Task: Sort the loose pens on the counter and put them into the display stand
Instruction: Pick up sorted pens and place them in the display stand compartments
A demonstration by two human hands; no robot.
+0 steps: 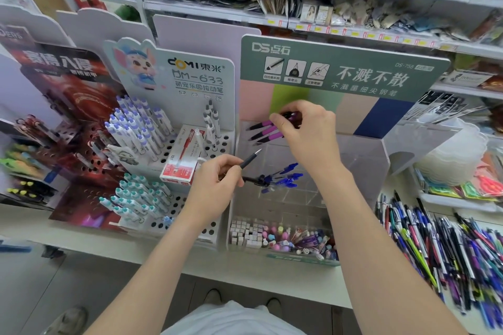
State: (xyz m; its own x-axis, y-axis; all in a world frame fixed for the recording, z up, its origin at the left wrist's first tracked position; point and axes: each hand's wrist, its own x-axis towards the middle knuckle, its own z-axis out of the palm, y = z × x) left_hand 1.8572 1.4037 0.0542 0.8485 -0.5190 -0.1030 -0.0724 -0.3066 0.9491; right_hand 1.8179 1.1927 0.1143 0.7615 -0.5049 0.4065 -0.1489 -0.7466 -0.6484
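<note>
Three purple-gripped pens [265, 130] are held fanned in the right hand [307, 133], whose fingers are curled round their rear ends. Their tips point toward about eight o'clock. They are held over the rear compartment of the clear acrylic display stand [364, 160], just in front of its striped back panel.

One dark pen [250, 159] is pinched in the left hand [217, 179], with its metal tip pointing toward about two o'clock, at the stand's left wall. A cluster of blue pens [285, 178] is seen at three o'clock of that hand, in the region of the stand's middle compartment. Whether they are gripped or lie inside cannot be told. At six o'clock of the cluster, the stand's front compartment [283, 239] is packed with small white, pink and purple items, too small to be named.

Many loose pens [441, 247] — blue, black, purple, green, red — are heaped on the white counter [245, 272] at four o'clock of the stand.

A green header card [340, 68] printed DS-758 is mounted above the stand at twelve o'clock. At nine o'clock a white perforated stand [190, 84] marked DM-633 is seen, filled with blue-capped and teal-capped pens, and a red-and-white pen box [181, 155] rests on it. Stocked shelves [326, 8] are seen behind — their goods are blurred.
</note>
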